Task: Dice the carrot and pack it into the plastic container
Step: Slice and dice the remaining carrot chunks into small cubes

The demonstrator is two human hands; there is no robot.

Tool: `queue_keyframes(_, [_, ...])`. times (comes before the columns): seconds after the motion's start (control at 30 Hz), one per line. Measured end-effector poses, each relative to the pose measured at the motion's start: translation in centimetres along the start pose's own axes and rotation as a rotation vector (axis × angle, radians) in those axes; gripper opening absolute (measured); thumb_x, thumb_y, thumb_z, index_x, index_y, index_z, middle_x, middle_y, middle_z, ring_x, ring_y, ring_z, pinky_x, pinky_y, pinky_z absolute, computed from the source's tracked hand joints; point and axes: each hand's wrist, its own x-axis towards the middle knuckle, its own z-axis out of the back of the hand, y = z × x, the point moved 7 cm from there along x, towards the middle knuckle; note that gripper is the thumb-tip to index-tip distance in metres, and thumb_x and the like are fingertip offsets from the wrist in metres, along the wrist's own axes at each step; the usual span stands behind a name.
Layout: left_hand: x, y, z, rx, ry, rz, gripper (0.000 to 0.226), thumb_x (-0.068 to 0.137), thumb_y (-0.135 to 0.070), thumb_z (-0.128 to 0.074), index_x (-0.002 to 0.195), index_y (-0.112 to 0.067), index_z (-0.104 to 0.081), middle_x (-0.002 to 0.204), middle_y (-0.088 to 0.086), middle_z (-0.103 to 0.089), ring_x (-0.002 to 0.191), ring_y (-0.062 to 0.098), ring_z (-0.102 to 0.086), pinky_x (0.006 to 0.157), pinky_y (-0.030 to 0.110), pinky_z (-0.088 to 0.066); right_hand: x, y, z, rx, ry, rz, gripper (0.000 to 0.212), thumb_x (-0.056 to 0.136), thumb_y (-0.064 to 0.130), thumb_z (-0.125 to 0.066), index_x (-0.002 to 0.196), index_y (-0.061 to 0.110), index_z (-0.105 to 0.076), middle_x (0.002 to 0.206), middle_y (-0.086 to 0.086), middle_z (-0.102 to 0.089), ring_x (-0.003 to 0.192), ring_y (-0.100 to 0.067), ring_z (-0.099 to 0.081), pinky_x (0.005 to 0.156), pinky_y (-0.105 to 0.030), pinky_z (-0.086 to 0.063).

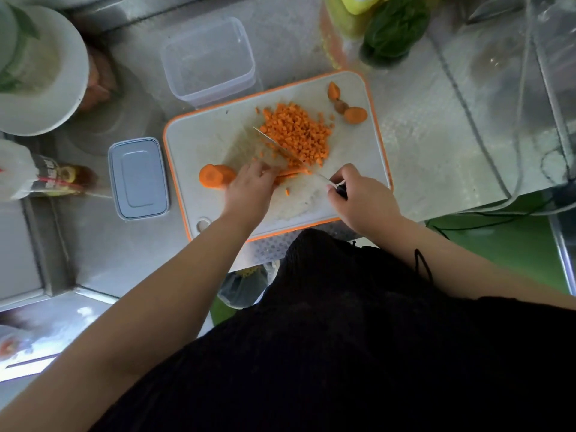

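Crowding the steel table (pixel 414 145) around the orange-rimmed cutting board (pixel 218 135) are a white bowl (pixel 62 98) with greens at far left, a dark bottle (pixel 71 179) lying near it, leafy greens (pixel 396 29) at the far right and a clear box wall (pixel 554 73) with a cable at the right edge; none of them lies between the hands and the board. Just beyond the board's far left corner stands the clear plastic container (pixel 208 60), uncovered and with nothing visible inside, while its grey lid (pixel 138 179) lies flat on the table just left of the board. On the board, a heap of small orange carrot dice (pixel 296 135) sits in the middle toward the far side, with three trimmed carrot ends (pixel 346 104) near the far right corner and a thick uncut carrot chunk (pixel 216 176) at the left, beside the left hand. The left hand (pixel 252 188) presses curled fingers onto thin carrot strips (pixel 293 174) lying near the heap. The right hand (pixel 358 198) grips the dark handle of a knife (pixel 286 151), its blade slanting away to the left across the strips and along the heap's near edge. One stray dice lies between the two hands
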Motion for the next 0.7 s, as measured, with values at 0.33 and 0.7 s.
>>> queue_keyframes(0.33, [-2.7,-0.2,-1.4,-0.207,-0.042,0.461,0.034,0.094,-0.035,-0.061,0.121,-0.015,-0.064,0.116,0.009,-0.055,0.114,0.029,-0.049,0.089,0.04,-0.043,0.9,0.2,-1.6,-0.168,0.148,0.017,0.029,0.1,0.035,-0.039,0.115,0.014,-0.05,0.097,-0.006,-0.069,0.083,-0.031,-0.062,0.061,-0.036,-0.045])
queue_keyframes(0.7, [-2.9,-0.4,-1.5,-0.33,-0.269,0.276,0.017,0.086,-0.02,-0.064,0.093,-0.006,-0.068,0.096,0.009,-0.062,0.09,0.032,-0.059,0.066,0.038,-0.048,1.3,0.8,-1.4,-0.275,0.2,0.035,0.028,0.101,0.032,-0.035,0.102,0.009,-0.052,0.074,-0.004,-0.05,0.068,-0.03,-0.048,0.057,-0.034,-0.032])
